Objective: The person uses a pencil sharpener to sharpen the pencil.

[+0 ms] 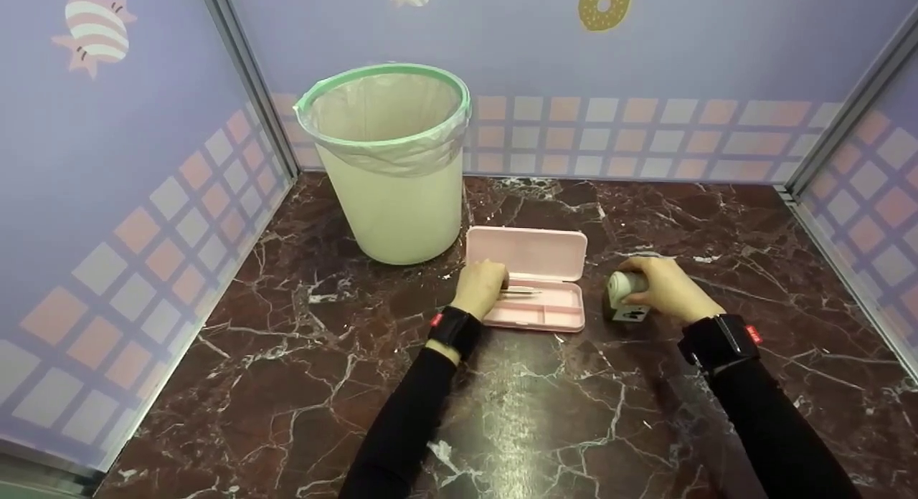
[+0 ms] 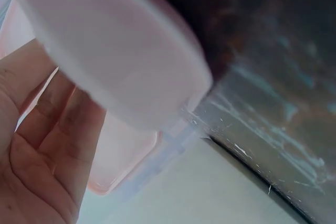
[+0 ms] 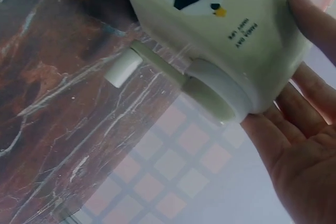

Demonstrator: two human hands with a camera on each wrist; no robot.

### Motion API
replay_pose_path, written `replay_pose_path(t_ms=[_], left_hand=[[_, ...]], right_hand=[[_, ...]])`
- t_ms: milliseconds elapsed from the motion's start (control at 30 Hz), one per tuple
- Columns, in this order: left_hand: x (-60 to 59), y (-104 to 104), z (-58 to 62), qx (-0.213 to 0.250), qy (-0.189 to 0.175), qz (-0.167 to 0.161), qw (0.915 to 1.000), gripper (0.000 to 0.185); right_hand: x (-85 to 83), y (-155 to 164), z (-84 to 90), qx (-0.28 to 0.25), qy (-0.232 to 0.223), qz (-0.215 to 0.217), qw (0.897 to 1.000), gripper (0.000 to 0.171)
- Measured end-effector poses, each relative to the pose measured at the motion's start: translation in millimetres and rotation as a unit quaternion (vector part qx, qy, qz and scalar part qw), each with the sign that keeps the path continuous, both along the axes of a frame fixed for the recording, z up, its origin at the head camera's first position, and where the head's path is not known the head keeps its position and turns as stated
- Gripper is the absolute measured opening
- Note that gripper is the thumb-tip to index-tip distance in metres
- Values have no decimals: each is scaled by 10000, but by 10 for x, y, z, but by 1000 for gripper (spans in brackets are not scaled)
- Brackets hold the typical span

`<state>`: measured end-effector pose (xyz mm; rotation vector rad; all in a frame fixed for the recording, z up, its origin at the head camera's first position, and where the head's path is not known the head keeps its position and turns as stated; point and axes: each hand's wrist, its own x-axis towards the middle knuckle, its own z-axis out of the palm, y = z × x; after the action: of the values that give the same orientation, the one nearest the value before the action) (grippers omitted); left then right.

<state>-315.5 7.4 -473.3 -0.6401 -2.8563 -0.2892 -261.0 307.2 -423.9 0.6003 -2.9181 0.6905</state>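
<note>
Surface: one, dark red marble with white veins, walled on three sides by patterned panels.

Bin: one, pale green, lined with a clear bag, upright at the rear left of the surface.

Case: one, pink, lid open and laid back toward the rear wall, just right of the bin's base. Tray divided into compartments.

Tweezers: one slim metal pair, lying across the tray's left part.

Sharpener: one, cream body with a panda print and a crank handle, standing on the surface just right of the case.

Left hand: one, at the case's left end, fingers curled over the tweezers' near end; the left wrist view shows the fingers bent beside the pink shell. Grip on the tweezers looks closed.

Right hand: one, wrapped round the sharpener from the right, fingers clasping its body.

Wrist bands: two, black, one per arm.
</note>
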Motion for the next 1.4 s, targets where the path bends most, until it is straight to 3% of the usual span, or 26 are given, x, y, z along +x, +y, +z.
replay_pose_path(t_ms=[233, 367, 533, 633, 767, 900, 1033, 1200, 1400], left_hand=[[-31, -43, 0, 26, -12, -88, 10000, 8], [-33, -81, 7, -1, 84, -106, 9999, 9], [1, -212, 73, 43, 141, 301, 9994, 17], [73, -317, 164, 182, -212, 674, 9973, 44], [211, -416, 264, 86, -808, 930, 9923, 68], [303, -419, 282, -151, -1039, 983, 9896, 69], [321, -367, 247, -348, -1146, 1038, 9874, 65], [318, -361, 209, -361, -1159, 1083, 9867, 63], [365, -428, 263, -724, -1330, 1225, 9809, 68]], right_hand=[[0, -119, -46, 113, 375, 163, 9991, 62], [68, -325, -65, -114, 602, 324, 9976, 62], [144, -609, -140, -52, 631, 329, 9975, 54], [172, -733, -230, 182, 516, -31, 9985, 50], [187, -842, -352, 537, 348, -487, 9968, 47], [174, -890, -416, 690, 242, -770, 9943, 41], [158, -879, -433, 647, 215, -975, 9929, 36], [132, -906, -439, 598, 295, -925, 9935, 33], [144, -1032, -445, 633, 163, -877, 9940, 34]])
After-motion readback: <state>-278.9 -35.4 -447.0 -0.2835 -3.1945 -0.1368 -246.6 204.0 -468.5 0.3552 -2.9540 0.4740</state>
